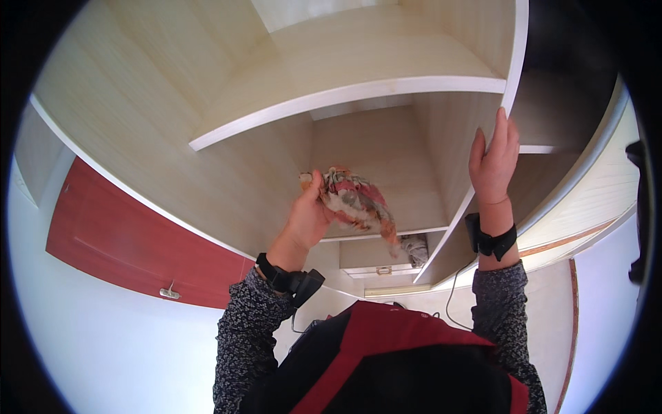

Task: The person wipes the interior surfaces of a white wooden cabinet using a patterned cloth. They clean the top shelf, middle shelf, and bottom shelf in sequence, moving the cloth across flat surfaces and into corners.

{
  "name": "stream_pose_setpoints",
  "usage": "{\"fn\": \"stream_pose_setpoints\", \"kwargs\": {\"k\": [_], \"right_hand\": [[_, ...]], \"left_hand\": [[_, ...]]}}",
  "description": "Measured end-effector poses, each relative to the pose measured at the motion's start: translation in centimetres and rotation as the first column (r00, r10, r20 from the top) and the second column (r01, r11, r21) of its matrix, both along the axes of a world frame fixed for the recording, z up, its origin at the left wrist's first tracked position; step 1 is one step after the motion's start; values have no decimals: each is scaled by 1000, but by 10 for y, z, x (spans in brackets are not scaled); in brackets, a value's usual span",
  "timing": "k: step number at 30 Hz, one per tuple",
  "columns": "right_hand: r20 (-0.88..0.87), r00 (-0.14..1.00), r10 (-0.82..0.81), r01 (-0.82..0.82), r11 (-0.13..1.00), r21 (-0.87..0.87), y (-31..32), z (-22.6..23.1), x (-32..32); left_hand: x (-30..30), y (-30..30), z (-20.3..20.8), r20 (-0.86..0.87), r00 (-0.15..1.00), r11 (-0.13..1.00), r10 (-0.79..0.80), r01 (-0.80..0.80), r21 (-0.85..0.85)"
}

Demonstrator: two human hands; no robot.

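Left hand [305, 224] half-curled round crumpled red-and-cream cloth [353, 199] at pale wood-grain cabinet [234, 186]; right hand [494, 165] spread, seemingly empty, by its upright edge [518, 48]. Best bunch trailing end.

"What covers the arms?"
"Dark sleeves [252, 324], finely speckled in white."
"And the wrists?"
"Black straps [274, 274], one on each; the left carries a black box [307, 286]."
"The torso?"
"A top [407, 323] in red and black, red strips framing its black middle."
"Cables?"
"One thin, dark cable [450, 303] curving beside the right sleeve."
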State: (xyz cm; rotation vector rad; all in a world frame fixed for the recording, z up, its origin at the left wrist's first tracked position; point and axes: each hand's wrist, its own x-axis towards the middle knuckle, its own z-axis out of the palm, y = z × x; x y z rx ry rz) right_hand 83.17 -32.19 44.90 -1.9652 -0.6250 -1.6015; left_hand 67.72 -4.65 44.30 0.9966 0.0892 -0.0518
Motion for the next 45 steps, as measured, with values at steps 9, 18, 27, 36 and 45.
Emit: {"fn": "stream_pose_setpoints", "kwargs": {"k": [9,18,27,36,45], "right_hand": [[-72,992,-99,99,995,2,-11,18,-54],[-569,201,798,-715,516,471,39,-41,-121],[-622,194,759,-564,605,562,44,-59,-110],[-9,-252,968,-238,-53,970,28,-26,-90],[233,-327,916,-257,-324,910,22,-34,-100]], "left_hand": [[-11,-22,-2,-27,1000,947,-3,12,320],[1,-51,-5,-15,978,865,-206,190,465],[-7,-47,-13,-47,956,822,-289,273,499],[-9,-34,-28,274,961,613,-22,-204,763],[-24,-58,-46,-161,918,808,-364,397,436]]}}
